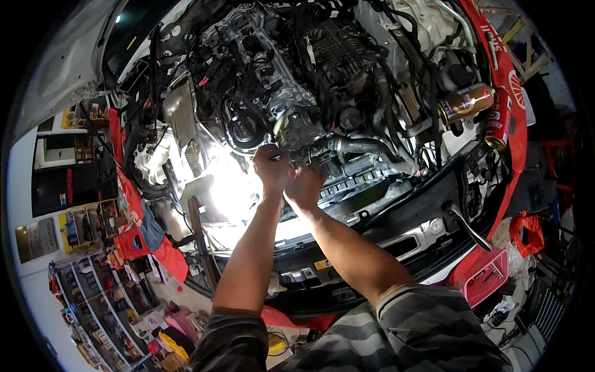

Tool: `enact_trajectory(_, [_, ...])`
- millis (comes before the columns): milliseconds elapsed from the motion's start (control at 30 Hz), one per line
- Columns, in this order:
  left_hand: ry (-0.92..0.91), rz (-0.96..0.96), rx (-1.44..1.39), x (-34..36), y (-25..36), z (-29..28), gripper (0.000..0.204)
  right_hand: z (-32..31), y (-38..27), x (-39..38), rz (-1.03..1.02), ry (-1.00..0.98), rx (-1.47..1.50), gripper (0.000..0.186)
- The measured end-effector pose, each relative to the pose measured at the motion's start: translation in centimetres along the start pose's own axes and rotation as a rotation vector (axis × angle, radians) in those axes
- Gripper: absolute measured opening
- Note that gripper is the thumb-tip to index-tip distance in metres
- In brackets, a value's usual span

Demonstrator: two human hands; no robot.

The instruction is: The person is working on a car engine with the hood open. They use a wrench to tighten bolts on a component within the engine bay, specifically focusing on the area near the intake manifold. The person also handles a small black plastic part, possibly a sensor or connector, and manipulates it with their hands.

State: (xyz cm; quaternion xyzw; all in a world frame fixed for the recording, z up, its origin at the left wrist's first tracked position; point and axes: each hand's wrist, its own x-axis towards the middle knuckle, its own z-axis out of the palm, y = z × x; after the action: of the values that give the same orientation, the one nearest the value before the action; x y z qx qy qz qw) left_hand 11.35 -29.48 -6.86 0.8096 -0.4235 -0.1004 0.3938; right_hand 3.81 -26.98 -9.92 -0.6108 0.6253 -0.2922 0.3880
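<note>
Both my arms reach over the front of an open car bay to the near end of the engine (297, 129). My left hand (271, 168) is closed, its fingers curled just below the grey engine casing. Close beside it, my right hand (305, 185) is closed too, fingers bent inward. Whatever the fingers grip lies hidden behind the hands. A round black pulley (245, 131) sits just beyond my left hand. To the right of my right hand runs a thick grey hose (369, 147). Bright light glares left of my left wrist.
A gold spray can (466, 103) and a red can (498, 127) lie at the right fender, on its red cover (519, 136). A pink tray (480, 276) with tools stands at lower right. Shelves of small parts (99, 304) line the left. The black front panel (427, 239) crosses below my arms.
</note>
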Motion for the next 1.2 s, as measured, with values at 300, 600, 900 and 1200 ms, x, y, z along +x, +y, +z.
enact_trajectory(300, [-0.041,-0.037,-0.017,0.0,0.3,-1.1,0.02,0.2,-0.7,-0.8,-0.125,0.136,0.044,0.025])
enact_trajectory(600, [-0.138,0.02,0.005,-0.8,-1.0,-1.9,0.024,0.9,0.4,-0.3,-0.084,0.085,-0.037,0.022])
enact_trajectory(900, [-0.21,0.037,0.034,0.5,-1.4,-2.6,0.015,-0.4,-1.0,-0.9,-0.16,0.109,0.056,0.027])
enact_trajectory(1200, [0.117,0.088,0.053,-2.3,0.8,-2.4,0.049,0.1,-0.3,-0.4,-0.06,0.084,-0.022,0.021])
